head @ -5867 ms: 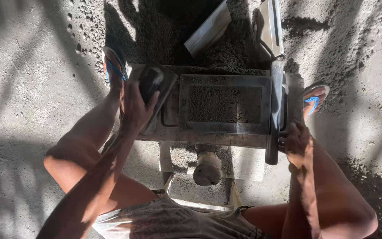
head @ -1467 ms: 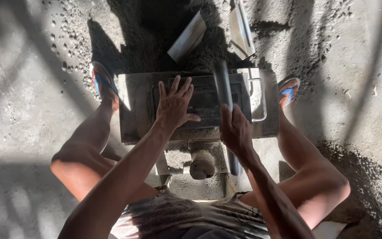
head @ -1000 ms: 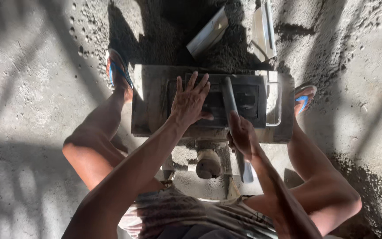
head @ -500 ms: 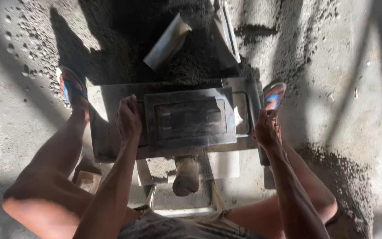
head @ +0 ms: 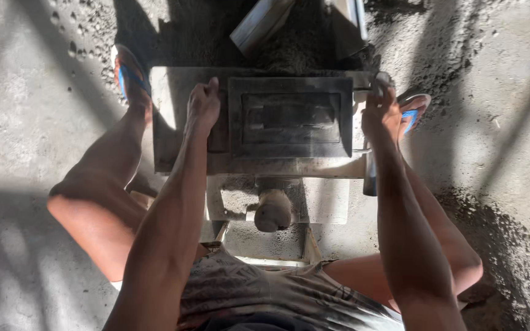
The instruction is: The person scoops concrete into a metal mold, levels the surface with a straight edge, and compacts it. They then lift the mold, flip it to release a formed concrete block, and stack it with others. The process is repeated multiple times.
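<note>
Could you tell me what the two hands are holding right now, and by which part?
Both grip the metal block mould: the left hand on its left edge, the right hand on its right side.

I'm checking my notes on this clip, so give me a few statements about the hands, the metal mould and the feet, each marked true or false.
1. The left hand grips the left side of the metal mould. True.
2. The right hand rests on the person's knee. False: it is up at the mould's right side.
3. Both feet wear sandals with blue straps. True.
4. The mould lies on a wooden table. False: it sits on a metal stand over a concrete floor.
5. Loose sandy mix is piled beyond the mould. True.
</note>
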